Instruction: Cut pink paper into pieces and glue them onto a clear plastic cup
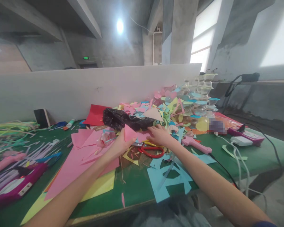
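Note:
My left hand is closed on a piece of pink paper, with one pointed corner standing up past the fingers. My right hand lies palm down, fingers apart, at a flat pink scrap beside the paper piles. Just below and between both hands rest red-handled scissors and a yellow-handled tool partly covered by them. A black plastic bag lies crumpled behind the hands. Pink sheets spread under my left forearm. Cut-out blue paper lies near the right forearm.
A pink glue gun with a black cord lies right of my right hand. Colourful scraps and stacked clear plastic cups fill the back right. At left are thin sticks, a magenta power strip and a phone against the white partition.

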